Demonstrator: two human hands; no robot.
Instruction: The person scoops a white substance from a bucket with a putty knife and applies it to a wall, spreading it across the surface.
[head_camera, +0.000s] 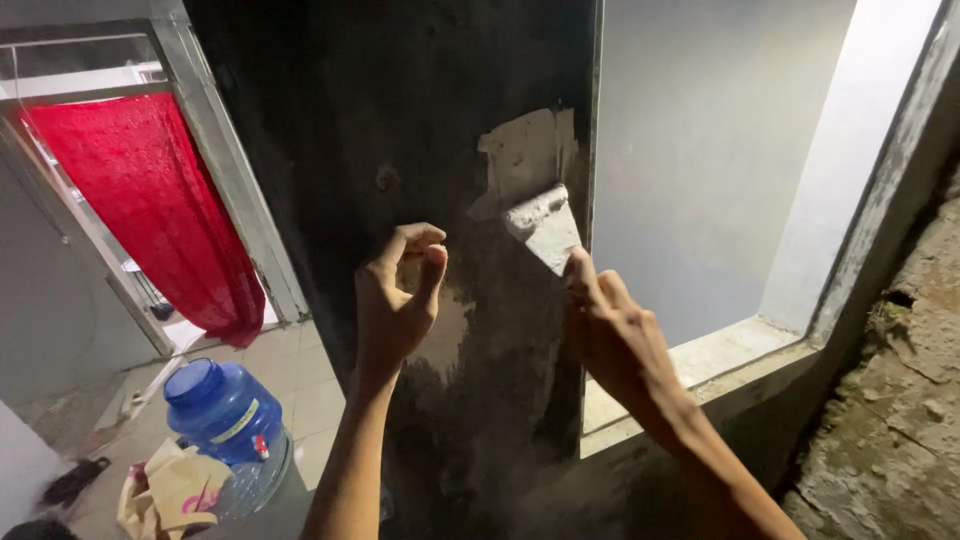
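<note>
Fingers (420, 240) of the left hand (393, 300) curl loosely, holding nothing, resting against the dark wall (400, 120). To the right, the right hand (610, 330) pinches a putty knife (545, 228), its blade pressed flat below a pale plaster patch (525, 155) beside the window frame (700, 375).

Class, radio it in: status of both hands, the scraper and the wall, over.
Right hand grips putty scraper, blade flat on pale filler patch. Left hand curled, resting on dark wall. Nothing blocking the blade.

Right hand (610, 325) presses putty knife (545, 225) on dark wall (400, 120); left hand (395, 300) loosely curled beside it
</note>
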